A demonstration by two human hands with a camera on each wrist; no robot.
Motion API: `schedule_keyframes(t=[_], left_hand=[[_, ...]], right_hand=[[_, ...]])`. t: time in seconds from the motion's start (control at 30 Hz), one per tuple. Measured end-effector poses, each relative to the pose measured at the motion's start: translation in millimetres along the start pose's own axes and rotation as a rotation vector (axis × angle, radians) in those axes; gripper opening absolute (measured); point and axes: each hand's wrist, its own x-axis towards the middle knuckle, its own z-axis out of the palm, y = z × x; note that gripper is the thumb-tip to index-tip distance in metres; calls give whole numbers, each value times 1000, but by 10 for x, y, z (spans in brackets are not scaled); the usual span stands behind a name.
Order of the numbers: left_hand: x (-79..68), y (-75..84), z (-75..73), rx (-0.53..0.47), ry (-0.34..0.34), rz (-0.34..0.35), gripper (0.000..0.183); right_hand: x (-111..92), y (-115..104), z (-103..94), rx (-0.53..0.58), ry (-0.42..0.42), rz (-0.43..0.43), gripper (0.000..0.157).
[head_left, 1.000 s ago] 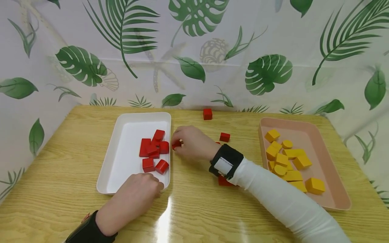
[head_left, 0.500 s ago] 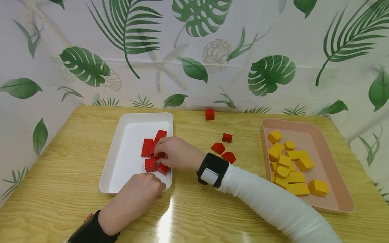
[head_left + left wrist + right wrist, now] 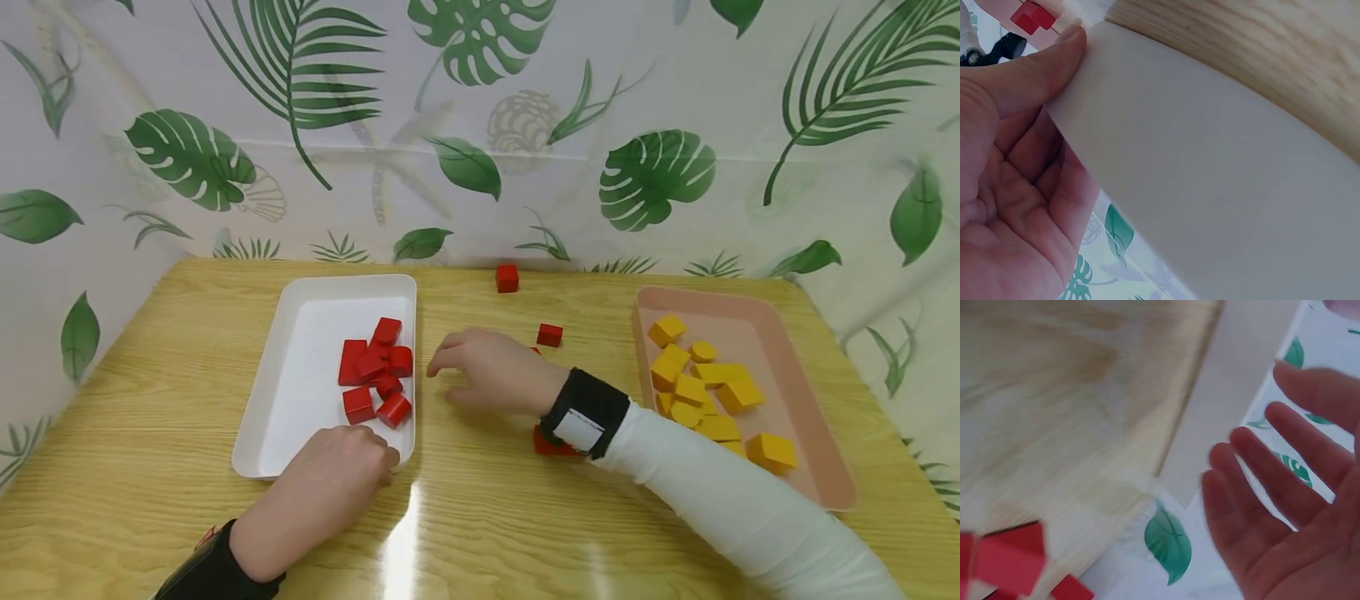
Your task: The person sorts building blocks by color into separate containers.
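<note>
My left hand (image 3: 339,468) grips the near right corner of the white tray (image 3: 262,400); in the left wrist view the thumb lies along the outside of the tray wall (image 3: 1197,150) and the fingers curl behind its rim. Several red blocks (image 3: 357,405) lie heaped in the right half of this tray, some of them cylinders. Just right of the tray, over the table, my right hand (image 3: 495,371) has its fingers spread and holds nothing. The right wrist view shows its fingers (image 3: 1285,487) loosely extended, with red blocks (image 3: 1010,559) on the table at lower left.
A pink tray (image 3: 806,400) with several yellow blocks (image 3: 738,393) stands at the right of the wooden table (image 3: 480,517). One red cube (image 3: 507,278) sits near the back edge and another red block (image 3: 550,335) in front of it. The right forearm partly hides more red blocks.
My right hand carried a small red block over the white tray's wall, let it go among the others, and moved back right, emptied. The left hand stayed at the tray's corner.
</note>
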Motion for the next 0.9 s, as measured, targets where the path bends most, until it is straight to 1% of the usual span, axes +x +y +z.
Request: schedule_keyframes(t=[0.2,0.33,0.5,0.6,0.73,0.8,0.9], left_hand=[[-13,-5,11,-5,27,11,30],[-11,-6,14,-3,27,13,31],[-7,-16,-6,0,30,15,31],[-9,-22,-19,-2,34,18,31],[-13,-27,-15,-10,33,19,29],[-11,-24,-6,-11,31,19,30],[-4,-19,2,-15,27,19,31]], right_hand=[[-309,75,30,-90,-130,13,33],[-546,129,-7,-112,-179,23,37],[-829,171,21,-155,-193,17,34],[-942,175,77,-187,-172,8,32],[-1024,198,117,-192,-122,-8,30],[-1062,212,110,-184,-120,2,32],[-1122,219,67,-164,-149,57,37]])
